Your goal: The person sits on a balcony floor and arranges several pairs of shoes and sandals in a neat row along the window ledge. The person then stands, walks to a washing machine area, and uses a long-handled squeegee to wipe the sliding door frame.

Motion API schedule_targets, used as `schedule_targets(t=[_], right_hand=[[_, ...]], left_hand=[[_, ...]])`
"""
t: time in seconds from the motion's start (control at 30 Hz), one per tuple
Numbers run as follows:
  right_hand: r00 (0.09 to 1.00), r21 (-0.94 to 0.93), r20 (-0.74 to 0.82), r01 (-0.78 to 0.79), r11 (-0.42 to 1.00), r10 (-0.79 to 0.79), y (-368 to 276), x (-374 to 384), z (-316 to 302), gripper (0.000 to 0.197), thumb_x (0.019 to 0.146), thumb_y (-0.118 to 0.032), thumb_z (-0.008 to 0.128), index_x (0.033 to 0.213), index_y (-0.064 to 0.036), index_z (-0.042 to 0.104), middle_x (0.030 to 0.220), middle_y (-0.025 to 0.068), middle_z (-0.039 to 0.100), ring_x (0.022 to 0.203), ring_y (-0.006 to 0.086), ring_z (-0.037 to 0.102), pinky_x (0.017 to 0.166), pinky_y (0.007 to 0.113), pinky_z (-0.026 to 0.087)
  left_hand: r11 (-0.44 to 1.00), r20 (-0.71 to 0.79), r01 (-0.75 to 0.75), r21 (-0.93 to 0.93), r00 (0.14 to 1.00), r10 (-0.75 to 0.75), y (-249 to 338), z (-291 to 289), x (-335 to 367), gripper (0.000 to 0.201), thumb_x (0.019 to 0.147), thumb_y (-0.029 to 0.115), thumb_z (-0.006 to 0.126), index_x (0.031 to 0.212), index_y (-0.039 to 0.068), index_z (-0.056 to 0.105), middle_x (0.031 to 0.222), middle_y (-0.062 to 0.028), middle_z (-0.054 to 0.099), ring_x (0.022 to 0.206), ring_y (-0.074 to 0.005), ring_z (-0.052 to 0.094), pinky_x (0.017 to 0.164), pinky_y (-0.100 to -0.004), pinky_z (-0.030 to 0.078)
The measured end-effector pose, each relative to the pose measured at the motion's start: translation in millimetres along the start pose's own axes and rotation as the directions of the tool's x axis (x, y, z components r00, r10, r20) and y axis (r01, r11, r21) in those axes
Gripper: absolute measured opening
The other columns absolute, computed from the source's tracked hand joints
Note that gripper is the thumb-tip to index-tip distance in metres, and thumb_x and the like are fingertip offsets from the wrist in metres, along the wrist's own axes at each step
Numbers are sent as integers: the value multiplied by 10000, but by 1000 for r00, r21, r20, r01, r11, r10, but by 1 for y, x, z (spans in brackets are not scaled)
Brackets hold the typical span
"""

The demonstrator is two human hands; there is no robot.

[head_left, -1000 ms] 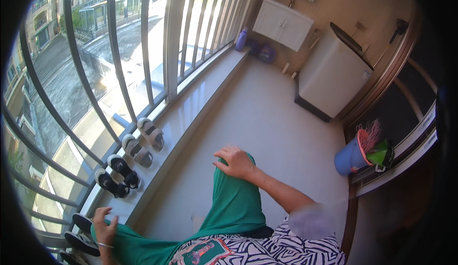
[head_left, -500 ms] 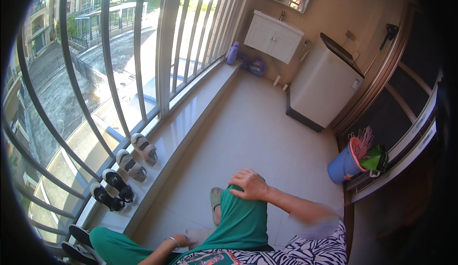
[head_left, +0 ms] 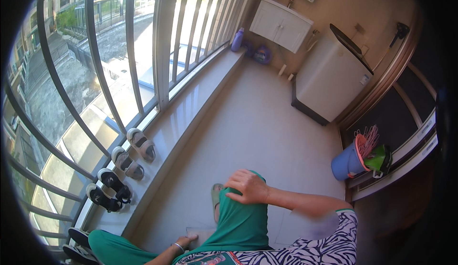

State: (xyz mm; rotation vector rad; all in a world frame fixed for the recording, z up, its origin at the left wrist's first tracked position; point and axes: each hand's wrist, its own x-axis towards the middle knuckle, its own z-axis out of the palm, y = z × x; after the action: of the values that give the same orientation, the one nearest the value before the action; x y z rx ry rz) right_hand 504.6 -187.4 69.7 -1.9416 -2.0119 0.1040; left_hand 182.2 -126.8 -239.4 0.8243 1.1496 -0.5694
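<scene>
A pale flat thing (head_left: 203, 237) is showing between the legs of the green trousers (head_left: 242, 227); the left hand (head_left: 187, 240) is lying near it, grip impossible to tell; the right hand (head_left: 247, 187) is resting open on one knee (head_left: 234, 204); sandals (head_left: 128, 164) are lining the ledge (head_left: 188, 103)

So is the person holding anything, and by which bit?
The right hand rests on the green trouser knee, gripping nothing visible. Whether the left hand, beside a beige patch, holds anything can't be told.
</scene>
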Motion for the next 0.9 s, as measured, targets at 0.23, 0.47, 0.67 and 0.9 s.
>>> schedule_targets(t=[0.23, 0.47, 0.67, 0.9], right_hand=[[997, 32, 70, -40, 999, 38, 8, 19, 9, 198, 774, -208, 675, 901, -59, 650, 865, 75, 638, 859, 244, 610, 850, 381, 466], [987, 133, 135, -107, 985, 89, 47, 55, 18, 164, 782, -173, 660, 895, -56, 639, 884, 72, 634, 887, 246, 615, 864, 395, 466], [977, 335, 207, -125, 934, 57, 67, 99, 28, 165, 799, -194, 642, 874, -49, 621, 830, 102, 607, 819, 282, 596, 816, 384, 472], [921, 394, 380, -245, 886, 85, 68, 97, 10, 173, 805, -193, 622, 894, -46, 631, 835, 119, 620, 806, 285, 601, 736, 385, 485]], left_hand=[[928, -67, -299, 223, 945, 321, -9, 13, -6, 589, 764, 493, 683, 1059, -16, 645, 1004, -179, 676, 922, -263, 651, 808, -375, 502], [948, 32, -306, 88, 952, 304, 6, 16, -15, 606, 837, 512, 615, 1106, -31, 611, 980, -170, 665, 880, -212, 597, 791, -386, 479], [929, -139, -246, 275, 946, 292, 8, 22, -5, 616, 749, 516, 674, 1013, -40, 648, 959, -234, 667, 920, -342, 645, 832, -396, 491], [934, -246, -12, 358, 963, 107, 33, -24, 9, 516, 740, 439, 679, 958, -29, 676, 923, -219, 675, 891, -331, 649, 811, -394, 496]])
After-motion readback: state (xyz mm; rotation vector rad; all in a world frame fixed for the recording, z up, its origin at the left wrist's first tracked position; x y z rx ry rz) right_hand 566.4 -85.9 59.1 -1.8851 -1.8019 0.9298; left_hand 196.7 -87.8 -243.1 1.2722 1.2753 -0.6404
